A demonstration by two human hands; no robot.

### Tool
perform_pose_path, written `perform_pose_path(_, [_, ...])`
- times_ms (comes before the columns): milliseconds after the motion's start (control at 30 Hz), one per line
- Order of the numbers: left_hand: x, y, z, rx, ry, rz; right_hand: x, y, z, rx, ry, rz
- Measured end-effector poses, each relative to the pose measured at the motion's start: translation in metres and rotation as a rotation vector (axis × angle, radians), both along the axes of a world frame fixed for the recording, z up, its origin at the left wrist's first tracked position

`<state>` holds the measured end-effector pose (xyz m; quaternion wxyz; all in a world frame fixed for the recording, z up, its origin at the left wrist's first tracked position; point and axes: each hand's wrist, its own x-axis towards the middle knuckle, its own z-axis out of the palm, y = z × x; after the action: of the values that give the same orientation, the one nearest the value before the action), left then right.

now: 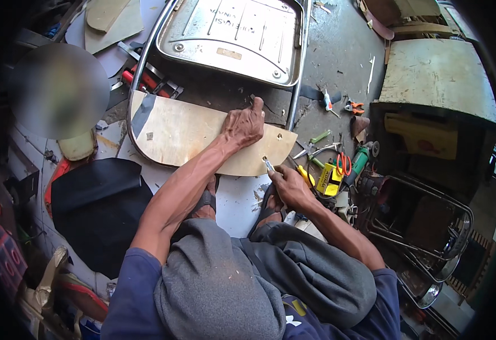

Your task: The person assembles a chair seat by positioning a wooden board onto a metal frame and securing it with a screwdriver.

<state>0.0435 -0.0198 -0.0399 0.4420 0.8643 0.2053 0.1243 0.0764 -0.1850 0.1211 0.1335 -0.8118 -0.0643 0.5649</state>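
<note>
A pale plywood board (pixel 180 133) with a rounded left end lies across the bent chrome tube of a chair frame (pixel 132 105). Dark tape (pixel 142 113) crosses its left end. My left hand (pixel 243 126) is closed at the board's far edge, its curled fingers partly hidden. My right hand (pixel 292 186) grips a slim silver tool (pixel 268 164), whose tip meets a small hole near the board's close edge. The tool's exact kind cannot be made out, since my fingers cover most of it. Another hole (pixel 279 136) shows near the right end.
A metal chair panel (pixel 231 39) lies beyond the board. To the right are orange-handled pliers (pixel 354 107), a small screwdriver (pixel 328 102), a yellow box (pixel 330 179), red-handled scissors (pixel 343 164) and a green angle grinder (pixel 361 161). Black sheet material (pixel 101 209) lies left; chrome frames (pixel 423 221) stand right.
</note>
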Motion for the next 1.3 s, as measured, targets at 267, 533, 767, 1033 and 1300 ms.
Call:
perform_pose_path(267, [0.008,-0.002,-0.006,0.047,0.054,0.016,-0.006,0.008,-0.016,0.064,0.138,-0.552])
perform_pose_path(533, [0.007,-0.002,-0.008,0.073,0.043,0.038,-0.015,0.024,-0.014,0.068,0.178,-0.869])
perform_pose_path(767, [0.006,0.000,-0.008,0.026,0.045,0.041,-0.021,0.031,-0.018,-0.050,-0.083,-0.262])
perform_pose_path(1033, [0.013,-0.002,0.004,-0.124,0.179,0.042,-0.032,0.010,-0.046,-0.009,-0.460,0.227])
perform_pose_path(1300, [0.018,0.000,0.005,-0.051,0.187,0.052,-0.006,0.013,-0.017,0.098,-0.450,0.308])
